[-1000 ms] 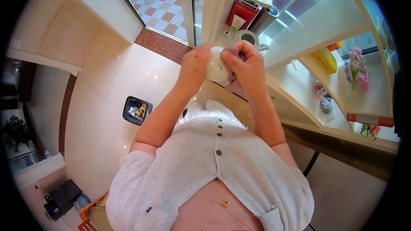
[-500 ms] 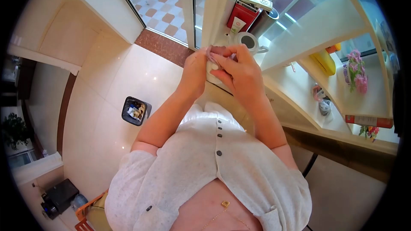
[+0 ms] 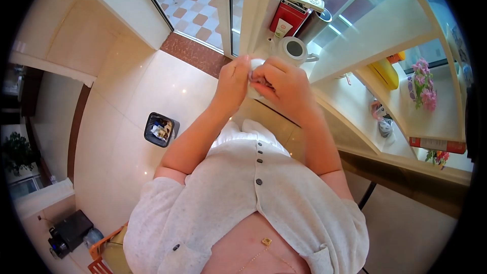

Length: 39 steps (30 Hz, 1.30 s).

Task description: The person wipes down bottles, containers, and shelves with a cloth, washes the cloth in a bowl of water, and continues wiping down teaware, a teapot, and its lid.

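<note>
My left hand (image 3: 233,82) and my right hand (image 3: 286,83) meet in front of me over the shelf edge, fingers closed. In the right fingers is a bunched greyish-purple cloth (image 3: 259,79), mostly hidden. It presses against a small white rounded object (image 3: 256,63) that the left hand grips; fingers cover much of it, so its kind is unclear. Just beyond the right hand stands a white pot (image 3: 293,49) with a handle, its round top uncovered.
Behind the pot are a red box (image 3: 290,18), a white tube (image 3: 282,29) and a dark cylinder (image 3: 315,24). Shelves with pink flowers (image 3: 424,85) curve along the right. A black bin (image 3: 159,130) holding rubbish stands on the tiled floor to the left.
My right hand has turned inward and lowered its fingers with the cloth. Less cloth shows now, and more of the white object is visible between the hands.
</note>
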Each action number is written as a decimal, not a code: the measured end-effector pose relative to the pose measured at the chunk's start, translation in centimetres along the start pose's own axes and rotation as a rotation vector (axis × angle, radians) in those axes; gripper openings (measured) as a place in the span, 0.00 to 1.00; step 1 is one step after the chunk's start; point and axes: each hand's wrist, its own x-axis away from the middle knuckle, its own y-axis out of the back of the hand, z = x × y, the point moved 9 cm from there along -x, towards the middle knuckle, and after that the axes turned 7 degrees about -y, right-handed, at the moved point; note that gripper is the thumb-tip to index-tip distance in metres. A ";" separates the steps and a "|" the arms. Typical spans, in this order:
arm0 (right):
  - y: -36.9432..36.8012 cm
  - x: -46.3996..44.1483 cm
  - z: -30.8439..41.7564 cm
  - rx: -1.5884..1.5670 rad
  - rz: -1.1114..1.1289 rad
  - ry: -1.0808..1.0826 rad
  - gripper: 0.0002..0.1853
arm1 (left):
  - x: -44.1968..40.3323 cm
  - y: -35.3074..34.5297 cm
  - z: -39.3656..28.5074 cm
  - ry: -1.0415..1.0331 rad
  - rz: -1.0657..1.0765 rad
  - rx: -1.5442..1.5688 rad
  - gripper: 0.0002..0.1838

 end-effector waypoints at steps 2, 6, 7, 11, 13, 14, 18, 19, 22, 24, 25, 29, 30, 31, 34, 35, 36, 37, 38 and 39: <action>-0.3 -0.5 -0.5 -0.061 0.174 0.036 0.10 | -0.1 0.0 0.5 0.098 0.124 0.010 0.20; -0.8 -0.5 -0.3 -0.213 0.285 0.138 0.10 | 0.7 -1.3 0.7 0.277 0.194 0.114 0.18; -0.9 -0.4 -0.7 -0.203 0.245 0.113 0.10 | 0.7 -1.3 1.0 0.277 0.191 0.113 0.18; -1.9 0.7 -1.6 -0.040 -0.035 -0.090 0.08 | 0.0 0.0 0.3 0.040 -0.059 -0.006 0.20; -0.6 1.4 -1.7 0.014 -0.350 -0.127 0.09 | 0.1 -0.2 -1.1 -0.055 -0.146 -0.103 0.20; -0.7 1.3 -1.5 0.013 -0.352 -0.128 0.09 | 0.4 -0.5 -2.3 -0.122 -0.172 -0.180 0.21; -0.2 1.4 -3.5 -0.086 -0.361 -0.358 0.08 | 0.4 -0.6 -3.4 -0.272 -0.181 -0.307 0.23; -1.5 1.7 -5.7 -0.383 -0.275 -0.584 0.08 | 0.1 -0.3 -3.2 -0.272 -0.176 -0.308 0.23; -1.8 2.0 -7.0 -1.198 -0.242 -0.658 0.07 | -0.7 1.0 -1.2 -0.095 -0.195 0.026 0.23; -1.3 2.4 -7.7 -1.142 -0.318 -0.602 0.06 | -0.8 1.1 0.4 0.074 -0.191 0.257 0.22; -0.6 2.6 -7.9 -1.083 -0.396 -0.546 0.05 | -0.9 1.2 0.4 0.073 -0.192 0.257 0.22; -0.6 3.0 -6.6 -0.844 -0.312 -0.579 0.03 | -1.0 0.2 0.3 0.113 -0.150 0.320 0.22; 0.2 2.3 -4.9 -0.671 -0.335 -0.369 0.05 | -1.0 -0.1 0.1 0.116 -0.130 0.335 0.23; 0.8 1.9 -2.9 -0.495 -0.354 -0.159 0.08 | -1.0 -0.1 0.3 0.115 -0.127 0.335 0.23; 0.9 1.5 0.6 0.094 -0.361 -0.009 0.10 | -1.0 0.0 0.4 0.079 -0.100 0.258 0.21; 1.0 1.5 0.5 0.093 -0.362 -0.010 0.10 | -0.8 -0.1 0.3 0.078 -0.125 0.266 0.21; 1.1 1.7 0.8 0.123 -0.376 0.039 0.10 | -0.8 -0.1 0.2 0.075 -0.150 0.274 0.20; 1.1 2.0 1.2 0.154 -0.389 0.086 0.11 | -0.7 -0.2 0.1 0.076 -0.149 0.274 0.20; 1.0 2.0 1.0 0.156 -0.389 0.086 0.11 | -0.7 -0.2 0.2 0.088 -0.169 0.285 0.21; 1.1 2.0 1.1 0.149 -0.399 0.130 0.11 | -0.7 -0.1 0.3 0.099 -0.190 0.298 0.22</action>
